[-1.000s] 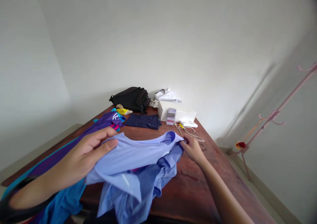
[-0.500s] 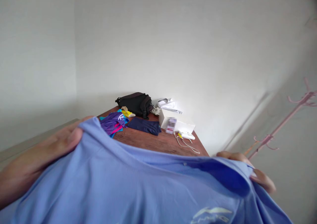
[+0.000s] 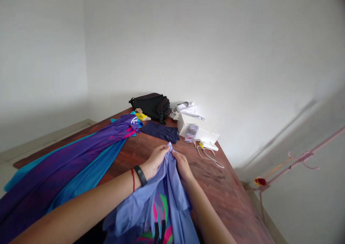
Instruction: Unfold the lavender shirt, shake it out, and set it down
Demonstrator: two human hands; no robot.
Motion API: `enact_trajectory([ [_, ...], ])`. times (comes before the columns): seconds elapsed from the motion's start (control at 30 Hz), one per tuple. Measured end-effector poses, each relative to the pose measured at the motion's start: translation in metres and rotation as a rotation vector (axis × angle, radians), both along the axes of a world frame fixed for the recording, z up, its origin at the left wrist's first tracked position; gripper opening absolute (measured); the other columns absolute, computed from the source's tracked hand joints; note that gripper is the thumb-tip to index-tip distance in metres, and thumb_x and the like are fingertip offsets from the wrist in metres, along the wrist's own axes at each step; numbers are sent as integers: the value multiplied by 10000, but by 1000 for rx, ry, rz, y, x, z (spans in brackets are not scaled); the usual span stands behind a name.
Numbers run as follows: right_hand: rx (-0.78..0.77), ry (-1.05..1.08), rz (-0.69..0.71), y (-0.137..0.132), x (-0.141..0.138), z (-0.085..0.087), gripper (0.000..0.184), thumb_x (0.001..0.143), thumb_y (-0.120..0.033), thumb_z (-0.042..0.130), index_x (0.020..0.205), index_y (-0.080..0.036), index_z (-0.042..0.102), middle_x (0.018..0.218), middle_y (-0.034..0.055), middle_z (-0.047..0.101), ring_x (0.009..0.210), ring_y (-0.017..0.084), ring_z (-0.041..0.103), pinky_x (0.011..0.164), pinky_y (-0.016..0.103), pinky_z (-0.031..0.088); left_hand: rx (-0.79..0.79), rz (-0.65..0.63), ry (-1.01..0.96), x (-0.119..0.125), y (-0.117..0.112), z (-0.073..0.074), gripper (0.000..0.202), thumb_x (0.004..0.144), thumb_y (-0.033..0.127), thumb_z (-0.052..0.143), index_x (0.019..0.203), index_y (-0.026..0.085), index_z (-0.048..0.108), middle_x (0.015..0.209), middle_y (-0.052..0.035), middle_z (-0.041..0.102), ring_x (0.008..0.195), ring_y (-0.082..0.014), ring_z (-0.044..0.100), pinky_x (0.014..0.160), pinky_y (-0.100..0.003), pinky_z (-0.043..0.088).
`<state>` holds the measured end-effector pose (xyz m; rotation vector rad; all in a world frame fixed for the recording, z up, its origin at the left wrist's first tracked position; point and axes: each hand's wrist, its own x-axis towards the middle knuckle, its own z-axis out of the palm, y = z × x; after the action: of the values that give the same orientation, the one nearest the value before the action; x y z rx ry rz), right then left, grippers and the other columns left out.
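It looks like a room in a home. Plain pale walls (image 3: 188, 50) surround a wooden table (image 3: 212, 175) spread with personal belongings: a purple garment (image 3: 81, 152) at left, folded navy cloth (image 3: 160, 132) and a black bag (image 3: 148, 106) farther off. A pink coat stand (image 3: 304, 156) leans into view at right, while a light-blue garment (image 3: 176, 190) hangs near.

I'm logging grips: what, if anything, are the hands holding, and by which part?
The left hand and right hand pinch a light-blue shirt at its gathered top end; whether that's the neckline is unclear.
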<state>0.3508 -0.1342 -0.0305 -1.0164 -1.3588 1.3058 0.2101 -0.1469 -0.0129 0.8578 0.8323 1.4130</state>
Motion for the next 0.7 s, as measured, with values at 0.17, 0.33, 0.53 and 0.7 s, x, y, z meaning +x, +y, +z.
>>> enact_trajectory([
  [0.17, -24, 160, 56, -6, -1, -22, 451, 827, -579, 708, 1080, -206, 730, 1039, 45, 750, 1004, 260, 671, 912, 356, 492, 139, -131, 206, 10, 15, -24, 235, 773, 363, 730, 904, 176, 787, 1041, -86, 770, 1114, -281, 652, 1061, -400, 437],
  [0.33, -160, 258, 16, -1, 7, -25, 460, 738, -460, 821, 1100, -207, 695, 987, 47, 756, 916, 252, 703, 863, 367, 527, 226, -449, 274, -2, 33, -30, 457, 938, 539, 533, 1127, 204, 781, 1340, -87, 678, 1399, -292, 479, 1210, -416, 271],
  [0.53, -164, 295, -50, 5, 14, -17, 373, 710, -378, 808, 1026, -201, 718, 928, 33, 776, 968, 293, 719, 890, 401, 553, 169, -386, 160, -21, 51, -35, 512, 926, 506, 629, 1364, 240, 638, 1522, -55, 524, 1484, -271, 362, 1237, -395, 218],
  [0.7, -142, 368, -163, 13, 35, -4, 483, 699, -421, 813, 1128, -218, 727, 1065, 31, 775, 1150, 313, 676, 1022, 444, 523, 2, -656, -163, -14, 33, -35, 678, 925, 667, 554, 1348, 141, 618, 1375, -155, 641, 1334, -319, 548, 1171, -450, 346],
])
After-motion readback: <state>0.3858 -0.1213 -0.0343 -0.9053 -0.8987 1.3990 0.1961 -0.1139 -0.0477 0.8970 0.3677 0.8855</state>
